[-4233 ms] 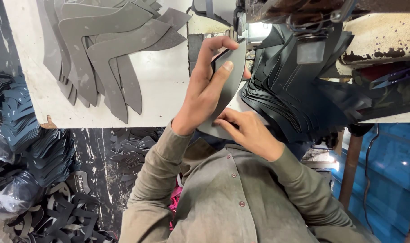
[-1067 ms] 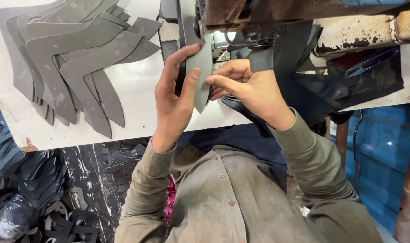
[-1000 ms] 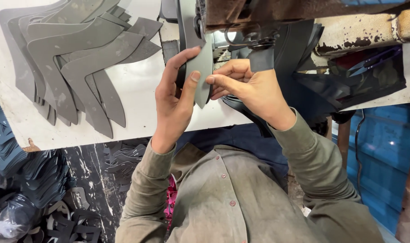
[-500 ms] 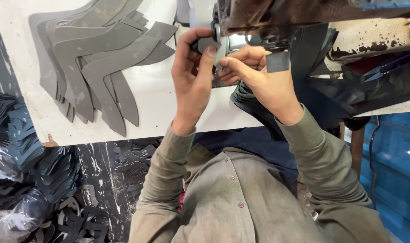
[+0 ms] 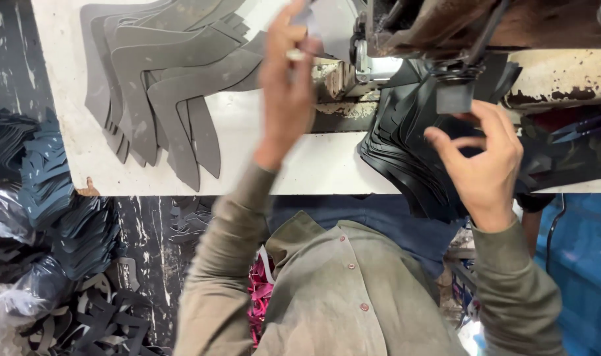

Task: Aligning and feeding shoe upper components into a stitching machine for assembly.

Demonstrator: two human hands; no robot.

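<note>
- Your left hand (image 5: 287,86) is stretched far up the white tabletop (image 5: 247,132), its fingers (image 5: 294,39) pinched shut on a pale grey cut piece (image 5: 330,26) right beside the sewing machine (image 5: 445,26) at the top edge of the view.
- The grey piece stands against the machine's metal head; its upper part runs out of the picture, so you cannot see its full outline.
- Your right hand (image 5: 485,158) hangs to the right, over the stack of black cut pieces (image 5: 406,145) that spills off the front edge of the tabletop.
- Its fingers are spread and curled, and they seem to close on nothing; the thumb side is turned away, so this is only a fair reading.
- A small dark grey square tab (image 5: 455,97) hangs just above those fingertips, under the machine; whether the fingers touch it is not clear.
- To your left, a fanned pile of grey boot-shaped cut pieces (image 5: 162,86) lies flat on the tabletop, well apart from both hands.
- Below the tabletop's left corner, bundles of dark blue-grey pieces (image 5: 50,191) are heaped, with black offcuts (image 5: 102,316) lying on the floor beneath them.
- Both your sleeves are olive, matching the buttoned shirt (image 5: 340,290) at the bottom of the view.
</note>
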